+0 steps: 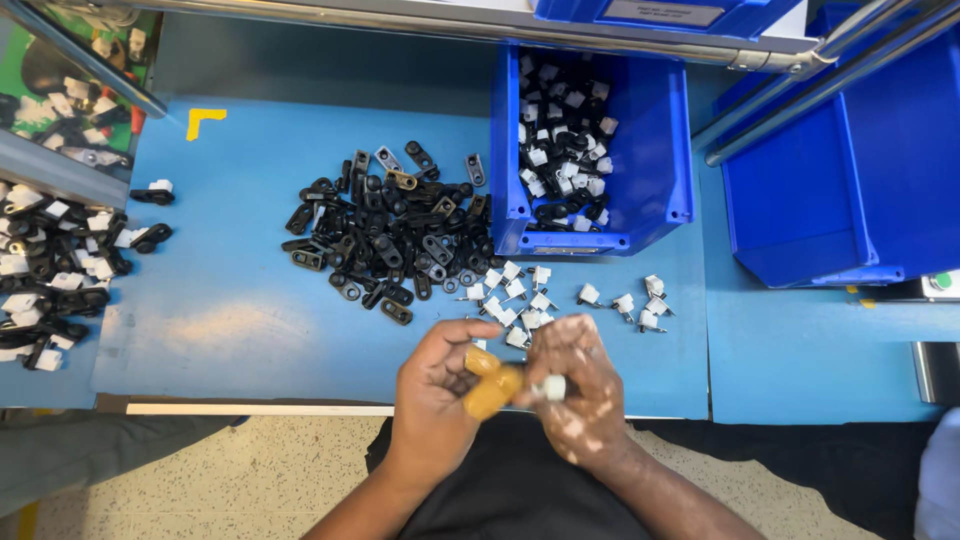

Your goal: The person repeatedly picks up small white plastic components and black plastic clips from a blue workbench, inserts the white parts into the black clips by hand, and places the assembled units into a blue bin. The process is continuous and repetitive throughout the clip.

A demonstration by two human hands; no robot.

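Observation:
My left hand (435, 395) and my right hand (580, 385) meet at the near edge of the blue mat (230, 310). Tan finger cots cover two left fingertips. My right hand pinches a small white plug (551, 387) against them; whether the left hand holds a part is hidden. Just beyond my hands lie several loose white plugs (520, 300). Farther back sits a pile of black clips (390, 235).
A blue bin (665, 150) of joined black-and-white parts stands at the back centre, with a larger blue bin (880, 180) to its right. More joined parts lie heaped at the left edge (50, 270). A yellow corner mark (203, 121) is on the mat.

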